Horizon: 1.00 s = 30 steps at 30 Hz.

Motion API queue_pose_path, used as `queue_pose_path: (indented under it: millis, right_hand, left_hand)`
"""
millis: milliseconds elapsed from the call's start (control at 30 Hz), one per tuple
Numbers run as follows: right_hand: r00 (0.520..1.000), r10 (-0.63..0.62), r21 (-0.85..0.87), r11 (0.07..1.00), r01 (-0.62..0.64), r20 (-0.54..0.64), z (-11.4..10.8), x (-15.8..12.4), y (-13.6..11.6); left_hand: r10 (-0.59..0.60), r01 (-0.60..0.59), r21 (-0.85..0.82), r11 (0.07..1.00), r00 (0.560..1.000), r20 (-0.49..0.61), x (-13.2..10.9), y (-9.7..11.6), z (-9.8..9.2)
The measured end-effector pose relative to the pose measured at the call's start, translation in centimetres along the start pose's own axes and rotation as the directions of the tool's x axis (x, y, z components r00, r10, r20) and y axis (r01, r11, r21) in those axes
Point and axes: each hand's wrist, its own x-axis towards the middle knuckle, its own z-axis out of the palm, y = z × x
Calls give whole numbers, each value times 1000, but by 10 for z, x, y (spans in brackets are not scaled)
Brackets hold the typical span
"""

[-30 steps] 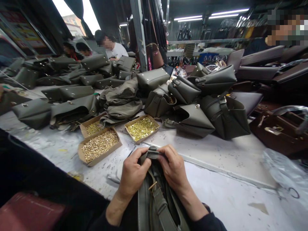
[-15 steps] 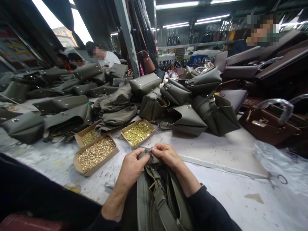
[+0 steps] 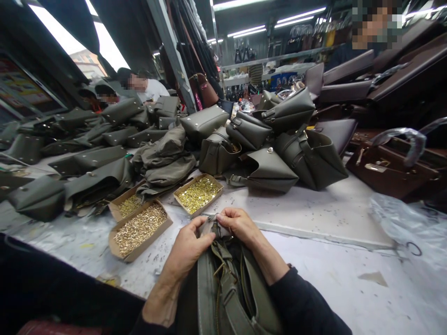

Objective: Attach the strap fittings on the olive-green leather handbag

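A dark olive handbag (image 3: 230,298) stands close to me at the bottom of the head view, its top partly open with a zip and a buckled strap showing. My left hand (image 3: 192,244) grips the far top end of the bag, thumb and fingers closed on the material. Beside it, my right hand (image 3: 240,228) pinches the same end, its fingertips near the left thumb. Whether a small part sits between the fingertips I cannot make out. Just beyond the hands is a cardboard tray (image 3: 213,201) of shiny gold metal pieces.
A larger cardboard tray (image 3: 167,228) of copper-gold pieces lies left of my hands. Several olive bags (image 3: 268,170) are piled across the white table (image 3: 331,214). Brown bags (image 3: 391,179) and clear plastic wrap (image 3: 401,223) are at the right. Co-workers (image 3: 153,88) are in the background.
The view has shifted slightly, so the background sits a little higher and further left. Both hands stay at the same end of the handbag, with the left thumb slightly lower.
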Motion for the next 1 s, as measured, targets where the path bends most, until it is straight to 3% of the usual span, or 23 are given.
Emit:
queue_pose_path:
  millis: [267, 433, 567, 667, 800, 900, 1000]
  right_hand:
    - [998, -53, -125, 991, 48, -35, -1, 0, 0]
    - [992, -103, -258, 963, 79, -77, 0, -2, -3]
    - [984, -146, -351, 931, 102, -101, 3, -7, -9]
    - [977, -182, -396, 909, 126, -107, 4, -9, -11]
    - [972, -210, -408, 901, 149, -108, 3, -11, -12]
    - [969, -219, -405, 901, 157, -111, 2, -11, -12]
    - [969, -218, -396, 905, 157, -115, 2, -10, -11]
  left_hand:
    - [13, 8, 194, 981, 994, -108, 0, -9, -3]
    - [74, -13, 363, 932, 985, -156, -5, -1, 1]
    - [229, -59, 615, 787, 952, -202, -12, 9, 2]
    - [376, -163, 748, 643, 918, -124, -15, 12, 1]
    - [451, -219, 841, 495, 892, -33, -15, 14, 1]
    - [427, -221, 824, 522, 904, -28, -13, 15, 0]
    - [355, -204, 721, 662, 933, -62, -11, 16, -1]
